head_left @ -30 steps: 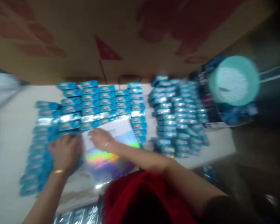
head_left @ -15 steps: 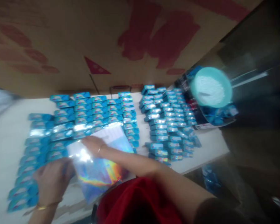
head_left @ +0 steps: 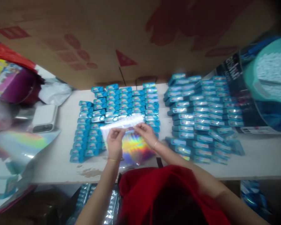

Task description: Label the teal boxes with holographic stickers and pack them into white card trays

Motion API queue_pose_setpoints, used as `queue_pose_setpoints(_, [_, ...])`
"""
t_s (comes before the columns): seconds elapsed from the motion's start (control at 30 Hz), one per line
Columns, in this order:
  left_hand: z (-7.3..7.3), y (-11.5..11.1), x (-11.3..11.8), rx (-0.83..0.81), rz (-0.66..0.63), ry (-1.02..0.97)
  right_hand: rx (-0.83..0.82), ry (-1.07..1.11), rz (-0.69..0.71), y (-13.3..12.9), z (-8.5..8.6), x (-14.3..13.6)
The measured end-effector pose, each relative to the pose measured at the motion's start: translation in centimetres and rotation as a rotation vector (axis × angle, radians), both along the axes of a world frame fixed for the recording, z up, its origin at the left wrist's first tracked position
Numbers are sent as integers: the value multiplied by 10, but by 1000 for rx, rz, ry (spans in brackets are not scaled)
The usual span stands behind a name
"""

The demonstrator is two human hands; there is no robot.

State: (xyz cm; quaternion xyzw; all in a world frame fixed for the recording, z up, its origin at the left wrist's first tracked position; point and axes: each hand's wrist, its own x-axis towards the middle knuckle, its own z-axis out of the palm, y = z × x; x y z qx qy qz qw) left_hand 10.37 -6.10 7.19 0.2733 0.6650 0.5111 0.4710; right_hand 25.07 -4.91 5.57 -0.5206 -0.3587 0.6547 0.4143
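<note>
A shiny holographic bag (head_left: pixel 137 148) with a pale strip along its top lies over the front of the table, rainbow colours across its face. My left hand (head_left: pixel 115 142) pinches the bag near its upper edge, thumb against fingers. Close by on the right, my right hand (head_left: pixel 147 134) also pinches the upper part of the bag. Small blue boxes (head_left: pixel 112 107) stand in tight columns just behind the bag and to its left. What is inside the bag, if anything, cannot be seen.
More blue boxes (head_left: pixel 202 118) fill the table's right side, beside a turquoise bowl (head_left: pixel 249 76) of white pieces on a dark container. A large cardboard box (head_left: pixel 103 40) walls off the back. At left are a white device (head_left: pixel 45 118), a white plastic bag (head_left: pixel 55 93) and holographic sheeting (head_left: pixel 35 145).
My left hand has left the blue boxes at the left and now grips the bag. My right hand has shifted to the bag's upper edge. The view has swung left.
</note>
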Motion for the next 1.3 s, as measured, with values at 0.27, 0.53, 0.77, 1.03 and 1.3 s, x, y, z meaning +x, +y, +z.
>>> queue_pose_setpoints(0.27, [-39,52,86,122,-287,348,191,-479,-230,28,-27,87])
queue_pose_setpoints(0.53, [-57,109,136,101,-357,725,329,-865,-175,80,-55,135])
queue_pose_setpoints(0.77, [-69,133,146,35,-410,865,315,-1006,-89,104,-74,140])
queue_pose_setpoints(1.03, [-77,135,147,29,-419,1021,197,-914,-136,102,-96,132])
queue_pose_setpoints(1.3, [-75,136,145,-4,-390,1052,287,-857,-45,72,-109,125])
